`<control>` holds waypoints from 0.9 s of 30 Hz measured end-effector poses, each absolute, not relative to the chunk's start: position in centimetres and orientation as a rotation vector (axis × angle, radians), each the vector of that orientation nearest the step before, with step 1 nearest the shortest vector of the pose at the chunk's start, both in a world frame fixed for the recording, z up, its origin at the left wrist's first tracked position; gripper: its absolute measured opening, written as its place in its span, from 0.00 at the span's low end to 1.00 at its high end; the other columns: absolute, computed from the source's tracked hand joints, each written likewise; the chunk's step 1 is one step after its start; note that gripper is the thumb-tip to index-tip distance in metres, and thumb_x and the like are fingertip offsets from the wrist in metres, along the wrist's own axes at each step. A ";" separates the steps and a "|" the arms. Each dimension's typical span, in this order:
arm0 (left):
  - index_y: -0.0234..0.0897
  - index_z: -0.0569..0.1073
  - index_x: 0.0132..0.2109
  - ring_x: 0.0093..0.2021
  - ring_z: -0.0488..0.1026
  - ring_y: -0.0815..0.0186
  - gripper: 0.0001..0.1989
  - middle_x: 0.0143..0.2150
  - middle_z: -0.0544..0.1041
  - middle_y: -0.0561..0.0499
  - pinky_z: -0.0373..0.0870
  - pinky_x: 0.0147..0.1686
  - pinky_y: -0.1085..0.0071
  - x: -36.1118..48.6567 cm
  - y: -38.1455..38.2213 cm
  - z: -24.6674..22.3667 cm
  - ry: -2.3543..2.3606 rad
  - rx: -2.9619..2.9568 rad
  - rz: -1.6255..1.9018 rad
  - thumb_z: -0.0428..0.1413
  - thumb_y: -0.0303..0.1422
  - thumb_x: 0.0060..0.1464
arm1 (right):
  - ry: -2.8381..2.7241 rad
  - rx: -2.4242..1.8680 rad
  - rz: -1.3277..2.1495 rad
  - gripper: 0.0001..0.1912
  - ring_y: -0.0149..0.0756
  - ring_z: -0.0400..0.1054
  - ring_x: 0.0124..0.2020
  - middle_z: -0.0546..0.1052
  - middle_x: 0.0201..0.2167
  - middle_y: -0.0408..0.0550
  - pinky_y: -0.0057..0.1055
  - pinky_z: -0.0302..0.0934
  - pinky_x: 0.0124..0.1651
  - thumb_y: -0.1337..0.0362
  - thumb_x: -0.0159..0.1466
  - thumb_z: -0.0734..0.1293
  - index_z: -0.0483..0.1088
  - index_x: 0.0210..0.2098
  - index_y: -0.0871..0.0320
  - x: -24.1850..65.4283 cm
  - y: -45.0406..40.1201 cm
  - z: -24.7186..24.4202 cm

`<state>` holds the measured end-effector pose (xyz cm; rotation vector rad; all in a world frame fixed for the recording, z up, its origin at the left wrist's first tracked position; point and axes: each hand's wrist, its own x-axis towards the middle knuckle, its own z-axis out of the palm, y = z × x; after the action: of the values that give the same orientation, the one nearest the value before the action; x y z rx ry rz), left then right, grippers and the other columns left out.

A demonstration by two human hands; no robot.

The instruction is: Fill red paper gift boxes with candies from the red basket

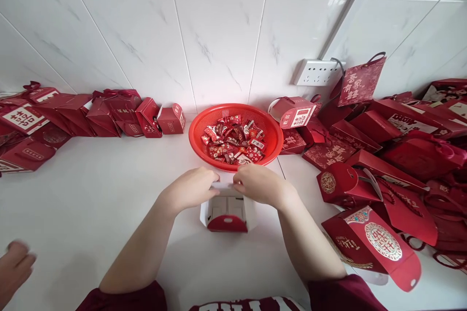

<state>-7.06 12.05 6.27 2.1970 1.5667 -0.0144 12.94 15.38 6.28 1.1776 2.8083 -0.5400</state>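
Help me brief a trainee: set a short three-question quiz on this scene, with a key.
1. True or false: the person's left hand is inside the red basket.
2. What lies in the red basket? A) balloons B) wrapped sweets C) flowers
3. What white item is on the tiled wall, to the right of the red basket?

Key:
1. False; it is at the far side of the open box.
2. B
3. A socket panel.

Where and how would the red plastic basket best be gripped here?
Probably two-handed by the red basket's rim: left hand from the left, right hand from the near right, because a red box crowds the far right edge. The rim circles the whole wide top, and the wrapped candies lie inside it, leaving an edge to grip.
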 end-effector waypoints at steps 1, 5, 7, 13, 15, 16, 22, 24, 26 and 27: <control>0.38 0.63 0.24 0.23 0.65 0.67 0.09 0.23 0.69 0.54 0.54 0.24 0.69 -7.1 12.2 6.1 1.543 2.202 -0.028 0.52 0.28 0.52 | 2.815 1.160 -0.547 0.17 0.40 0.71 0.32 0.78 0.33 0.54 0.32 0.51 0.30 0.63 0.71 0.63 0.76 0.27 0.58 13.0 15.4 6.2; 0.38 0.59 0.24 0.24 0.61 0.68 0.09 0.24 0.66 0.54 0.52 0.23 0.69 -6.9 12.6 5.7 1.474 2.192 -0.025 0.51 0.24 0.47 | 2.777 1.077 -0.680 0.27 0.35 0.63 0.25 0.73 0.26 0.49 0.31 0.49 0.28 0.56 0.75 0.54 0.72 0.25 0.57 13.8 15.7 5.6; 0.39 0.63 0.28 0.27 0.65 0.67 0.05 0.28 0.69 0.54 0.54 0.23 0.71 -6.6 12.6 5.7 1.454 2.160 -0.003 0.52 0.25 0.47 | 2.757 1.110 -0.806 0.29 0.34 0.61 0.23 0.70 0.23 0.47 0.31 0.48 0.28 0.53 0.76 0.52 0.68 0.23 0.57 14.4 15.9 4.9; 0.43 0.69 0.51 0.37 0.74 0.64 0.19 0.40 0.75 0.52 0.63 0.29 0.72 -5.4 12.0 5.9 1.410 2.067 0.064 0.54 0.26 0.51 | 2.487 1.303 -1.580 0.27 0.36 0.67 0.28 0.72 0.27 0.44 0.32 0.59 0.34 0.45 0.72 0.54 0.68 0.27 0.56 16.9 16.4 1.3; 0.45 0.70 0.56 0.43 0.76 0.62 0.24 0.46 0.77 0.51 0.66 0.36 0.71 -5.0 11.8 5.8 1.388 2.150 0.110 0.54 0.25 0.52 | 2.368 1.340 -1.828 0.28 0.35 0.66 0.27 0.71 0.26 0.42 0.32 0.60 0.35 0.41 0.70 0.56 0.69 0.28 0.56 17.5 16.1 -0.3; 0.46 0.71 0.57 0.46 0.76 0.62 0.24 0.49 0.77 0.51 0.67 0.39 0.70 -4.8 11.7 5.7 1.376 2.206 0.129 0.54 0.24 0.53 | 2.329 1.354 -1.929 0.29 0.34 0.64 0.26 0.69 0.25 0.41 0.32 0.60 0.35 0.39 0.69 0.57 0.68 0.28 0.56 17.7 15.9 -1.1; 0.43 0.82 0.35 0.31 0.75 0.63 0.15 0.31 0.81 0.50 0.62 0.31 0.68 -4.1 11.7 5.1 1.362 2.331 -0.030 0.51 0.26 0.57 | 2.375 1.552 -2.114 0.24 0.29 0.55 0.25 0.63 0.22 0.36 0.27 0.52 0.29 0.42 0.63 0.67 0.64 0.28 0.57 17.8 14.2 -5.4; 0.43 0.82 0.32 0.26 0.71 0.65 0.15 0.27 0.80 0.51 0.58 0.28 0.68 -4.0 11.8 5.1 1.348 2.309 -0.056 0.51 0.26 0.56 | 2.416 1.573 -2.117 0.19 0.30 0.60 0.27 0.68 0.26 0.38 0.28 0.54 0.31 0.47 0.63 0.69 0.67 0.32 0.57 17.7 13.8 -5.6; 0.44 0.82 0.31 0.25 0.70 0.66 0.15 0.26 0.79 0.52 0.56 0.27 0.68 -3.9 11.9 5.2 1.338 2.305 -0.035 0.51 0.26 0.55 | 2.543 1.609 -2.109 0.15 0.32 0.65 0.32 0.73 0.32 0.43 0.30 0.60 0.36 0.50 0.65 0.67 0.69 0.37 0.57 17.8 13.6 -5.0; 0.44 0.81 0.29 0.25 0.69 0.66 0.15 0.25 0.79 0.52 0.56 0.27 0.68 -3.9 11.9 5.3 1.344 2.322 -0.029 0.51 0.25 0.54 | 2.651 1.612 -2.087 0.15 0.34 0.68 0.37 0.75 0.37 0.46 0.31 0.62 0.41 0.51 0.68 0.65 0.71 0.39 0.57 18.0 13.4 -4.5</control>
<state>-3.90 11.92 5.34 2.3224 1.3440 -0.0293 17.98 13.42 -4.46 1.6120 2.6506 -2.0866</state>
